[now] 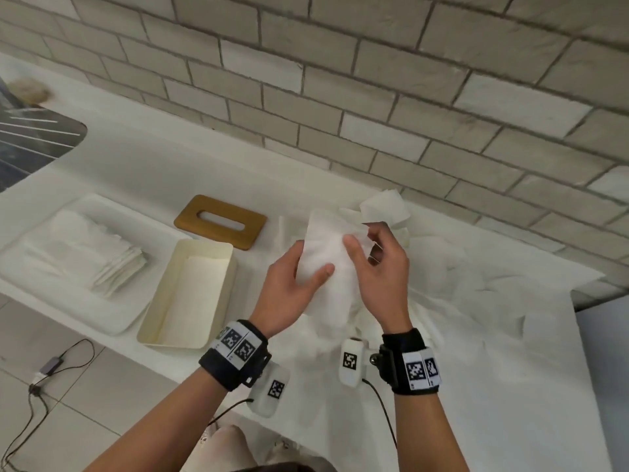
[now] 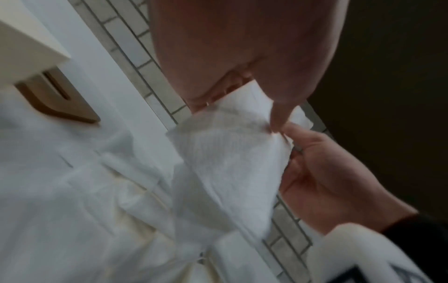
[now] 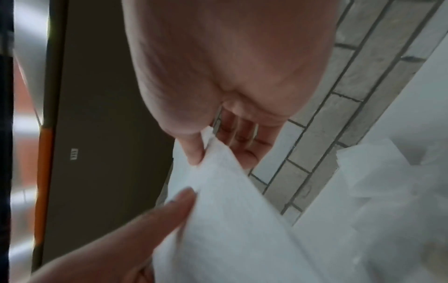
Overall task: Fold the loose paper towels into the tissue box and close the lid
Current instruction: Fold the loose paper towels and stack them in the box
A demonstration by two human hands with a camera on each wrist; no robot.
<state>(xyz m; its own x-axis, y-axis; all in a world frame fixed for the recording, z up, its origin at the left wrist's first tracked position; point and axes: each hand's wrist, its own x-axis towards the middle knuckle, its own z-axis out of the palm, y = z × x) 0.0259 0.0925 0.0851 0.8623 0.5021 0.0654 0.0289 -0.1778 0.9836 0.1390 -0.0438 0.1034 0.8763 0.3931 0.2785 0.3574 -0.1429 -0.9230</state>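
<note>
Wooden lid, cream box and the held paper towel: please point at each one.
wooden lid (image 1: 200, 223): head view, left border beside its slot.
cream box (image 1: 228, 267): head view, right wall.
paper towel (image 1: 321, 229): head view, upper part above both thumbs.

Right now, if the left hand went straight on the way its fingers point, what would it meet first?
The left hand already holds the paper towel; going on, up and right, it would likely meet the right hand first, though depth is unclear.

left hand (image 1: 292, 287) fingers hidden behind paper towel (image 1: 323, 264), sink (image 1: 30, 141) cut off by the left edge
</note>
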